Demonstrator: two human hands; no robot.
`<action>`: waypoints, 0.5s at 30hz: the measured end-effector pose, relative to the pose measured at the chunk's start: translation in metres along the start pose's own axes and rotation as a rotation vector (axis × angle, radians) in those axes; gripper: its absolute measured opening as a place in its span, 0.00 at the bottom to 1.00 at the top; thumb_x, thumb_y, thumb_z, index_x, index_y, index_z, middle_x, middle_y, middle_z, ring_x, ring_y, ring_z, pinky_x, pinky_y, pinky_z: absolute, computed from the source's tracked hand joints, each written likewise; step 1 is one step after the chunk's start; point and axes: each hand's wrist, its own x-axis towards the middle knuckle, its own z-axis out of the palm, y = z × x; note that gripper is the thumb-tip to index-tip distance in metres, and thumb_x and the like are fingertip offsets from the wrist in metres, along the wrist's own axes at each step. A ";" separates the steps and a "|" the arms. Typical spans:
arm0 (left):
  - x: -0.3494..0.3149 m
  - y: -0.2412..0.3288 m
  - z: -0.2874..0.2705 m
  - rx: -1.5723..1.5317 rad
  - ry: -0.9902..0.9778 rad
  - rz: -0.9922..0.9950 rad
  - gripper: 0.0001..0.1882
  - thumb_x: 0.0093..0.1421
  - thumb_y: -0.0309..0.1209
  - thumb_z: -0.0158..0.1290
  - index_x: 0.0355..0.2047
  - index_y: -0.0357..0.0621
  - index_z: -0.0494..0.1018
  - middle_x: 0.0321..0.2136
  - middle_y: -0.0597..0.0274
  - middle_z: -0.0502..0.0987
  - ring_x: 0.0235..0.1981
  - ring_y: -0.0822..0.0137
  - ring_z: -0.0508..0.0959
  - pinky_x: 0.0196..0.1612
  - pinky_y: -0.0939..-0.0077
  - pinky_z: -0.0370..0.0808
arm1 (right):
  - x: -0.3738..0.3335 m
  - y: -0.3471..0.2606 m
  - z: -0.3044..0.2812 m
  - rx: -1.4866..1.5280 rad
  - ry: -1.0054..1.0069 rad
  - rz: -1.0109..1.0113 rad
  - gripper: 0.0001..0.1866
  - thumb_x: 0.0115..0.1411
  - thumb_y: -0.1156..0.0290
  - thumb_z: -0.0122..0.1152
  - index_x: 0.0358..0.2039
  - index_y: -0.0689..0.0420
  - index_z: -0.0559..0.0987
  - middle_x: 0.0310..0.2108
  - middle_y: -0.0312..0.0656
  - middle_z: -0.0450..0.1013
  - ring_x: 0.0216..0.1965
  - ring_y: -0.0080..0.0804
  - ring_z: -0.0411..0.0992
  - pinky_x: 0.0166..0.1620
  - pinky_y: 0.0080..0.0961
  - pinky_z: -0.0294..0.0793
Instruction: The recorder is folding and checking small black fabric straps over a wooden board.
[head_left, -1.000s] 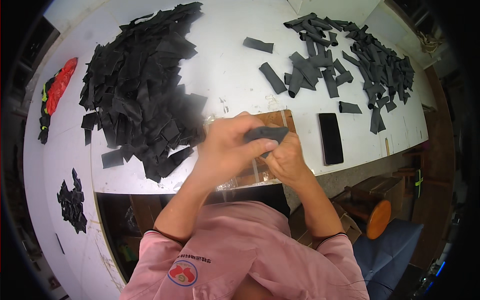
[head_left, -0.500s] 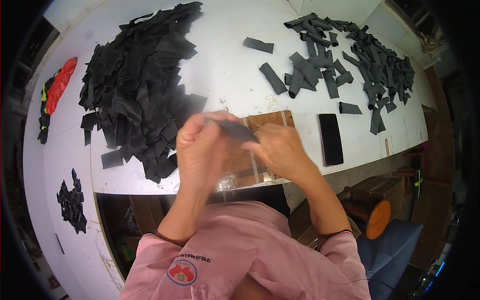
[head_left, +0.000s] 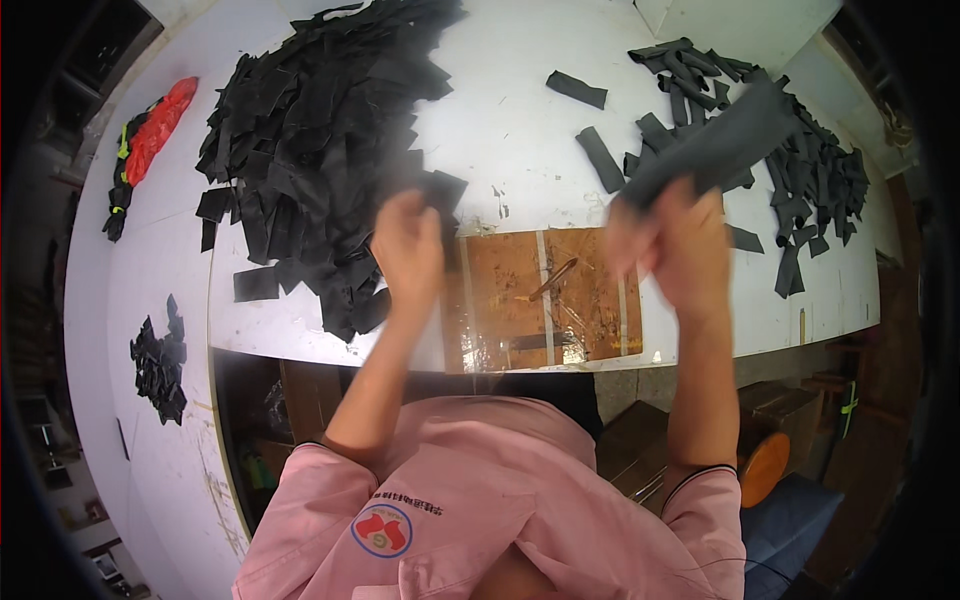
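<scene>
My right hand (head_left: 685, 250) is raised over the right part of the table, its fingers closed on a dark grey fabric tube (head_left: 715, 145) that slants up to the right, smeared by motion. Beside the right edge of a large heap of flat black fabric pieces (head_left: 310, 150) is my left hand (head_left: 410, 245). Its fingers are blurred, and whether they touch a piece cannot be made out. Between the hands lies a brown board (head_left: 495, 290) with pale tape strips, bearing a thin brown stick-like tool (head_left: 555, 279).
Finished-looking dark tubes (head_left: 825, 185) lie piled at the far right, with a few loose tubes (head_left: 598, 160) nearer the middle. At the left are a red plastic bundle (head_left: 162, 130) and a small black heap (head_left: 160, 370). A round orange-brown stool (head_left: 765, 470) stands below the table's right edge.
My hands have moved apart: the right carried the tube up and right, while the left let go of it and moved toward the black heap. The dark phone is now hidden behind my right arm.
</scene>
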 end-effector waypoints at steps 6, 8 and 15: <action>0.046 -0.043 0.013 0.705 0.004 -0.080 0.13 0.47 0.34 0.53 0.27 0.36 0.69 0.27 0.46 0.72 0.30 0.48 0.73 0.33 0.61 0.70 | -0.001 0.071 -0.021 0.206 0.341 0.107 0.27 0.60 0.52 0.36 0.27 0.65 0.72 0.13 0.35 0.65 0.15 0.16 0.59 0.20 0.12 0.57; 0.052 -0.048 0.011 0.696 -0.160 -0.144 0.12 0.46 0.34 0.54 0.26 0.38 0.69 0.28 0.45 0.71 0.29 0.46 0.73 0.32 0.60 0.70 | -0.027 0.082 0.000 0.209 0.273 0.220 0.23 0.60 0.55 0.39 0.27 0.63 0.72 0.14 0.34 0.65 0.16 0.15 0.60 0.21 0.11 0.58; 0.053 -0.053 0.011 0.753 0.081 -0.037 0.09 0.45 0.32 0.54 0.24 0.39 0.71 0.25 0.47 0.73 0.29 0.48 0.74 0.32 0.60 0.70 | -0.068 0.094 0.053 0.274 -0.096 0.326 0.18 0.60 0.61 0.41 0.28 0.63 0.72 0.18 0.35 0.66 0.19 0.17 0.62 0.23 0.12 0.61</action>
